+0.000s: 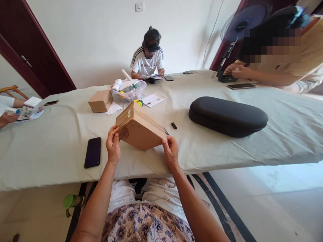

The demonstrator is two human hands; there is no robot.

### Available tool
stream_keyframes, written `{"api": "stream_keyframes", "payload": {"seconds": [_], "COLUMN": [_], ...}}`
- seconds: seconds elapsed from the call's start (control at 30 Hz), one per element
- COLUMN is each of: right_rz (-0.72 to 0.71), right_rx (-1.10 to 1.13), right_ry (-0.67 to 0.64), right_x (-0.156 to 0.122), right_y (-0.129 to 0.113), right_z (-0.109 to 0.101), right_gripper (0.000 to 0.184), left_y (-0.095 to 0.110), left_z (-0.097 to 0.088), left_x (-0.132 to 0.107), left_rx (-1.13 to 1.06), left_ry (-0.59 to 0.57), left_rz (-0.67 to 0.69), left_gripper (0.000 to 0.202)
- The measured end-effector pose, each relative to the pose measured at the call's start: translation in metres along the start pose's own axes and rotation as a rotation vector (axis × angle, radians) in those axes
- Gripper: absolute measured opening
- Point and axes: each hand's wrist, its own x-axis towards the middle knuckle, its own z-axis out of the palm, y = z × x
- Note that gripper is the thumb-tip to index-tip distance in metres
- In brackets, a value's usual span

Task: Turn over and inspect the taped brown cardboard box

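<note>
A brown cardboard box (141,129) is held tilted over the near part of the table, between my two hands. Clear tape runs along its upper left side, and a dark round print marks the left face. My left hand (113,143) grips the left corner, thumb in front. At the lower right corner, my right hand (171,150) pinches the box with its fingers curled behind. A dark phone (92,152) lies on the cloth left of my left hand. Just beyond my right hand is a small black object (174,125). The box hides part of another dark item behind it.
A pale cloth covers the long table (63,141). Farther back stand a second cardboard box (100,101) and a filled plastic basket (131,94). A black oval case (228,116) lies to the right. Other people sit around the table. A green-lidded bottle (73,201) is on the floor.
</note>
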Motion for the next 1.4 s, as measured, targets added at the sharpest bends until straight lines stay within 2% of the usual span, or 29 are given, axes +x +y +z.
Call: {"api": "stream_keyframes", "payload": {"seconds": [0.07,0.13,0.2,0.33,0.4,0.47,0.6,0.7,0.8,0.93,1.07,1.23,1.4], "right_rz": [0.010,-0.014,-0.089,-0.254,-0.283,-0.297,-0.328,-0.330,-0.261,-0.146,-0.169,-0.299,-0.194], "right_rx": [0.010,-0.025,-0.123,-0.283,-0.309,-0.345,-0.454,-0.533,-0.617,-0.701,-0.668,-0.507,-0.384], "right_ry": [0.098,0.112,0.036,-0.127,-0.146,-0.144,-0.087,-0.050,-0.054,-0.026,0.034,-0.038,-0.056], "right_x": [0.002,0.006,0.009,0.013,0.013,0.012,0.013,0.015,0.016,0.015,0.014,0.017,0.012], "right_y": [-0.003,-0.010,-0.019,-0.034,-0.038,-0.041,-0.049,-0.058,-0.069,-0.076,-0.069,-0.053,-0.047], "right_z": [0.002,0.004,0.006,0.005,0.005,0.004,0.010,0.022,0.035,0.050,0.053,0.037,0.016], "right_gripper": [0.045,0.053,0.056,0.043,0.043,0.045,0.053,0.064,0.074,0.074,0.070,0.050,0.045], "left_y": [-0.012,-0.023,-0.032,-0.043,-0.041,-0.033,-0.006,0.014,0.024,0.023,0.017,0.014,0.014], "left_z": [-0.001,-0.005,-0.012,-0.029,-0.034,-0.034,-0.021,0.000,0.022,0.041,0.043,0.039,0.033], "left_x": [-0.007,-0.014,-0.020,-0.026,-0.026,-0.024,-0.014,-0.005,0.000,-0.003,-0.009,-0.006,0.000], "left_rx": [-0.030,0.034,0.133,0.216,0.208,0.189,0.195,0.279,0.384,0.519,0.517,0.441,0.448], "left_ry": [-0.032,-0.063,-0.100,-0.171,-0.161,-0.099,0.007,-0.037,-0.042,-0.009,0.017,0.017,-0.019], "left_rz": [-0.067,-0.142,-0.225,-0.311,-0.316,-0.312,-0.236,-0.093,0.010,-0.031,-0.034,-0.049,-0.090], "left_gripper": [0.039,0.037,0.031,0.017,0.022,0.031,0.058,0.078,0.090,0.080,0.071,0.068,0.068]}}
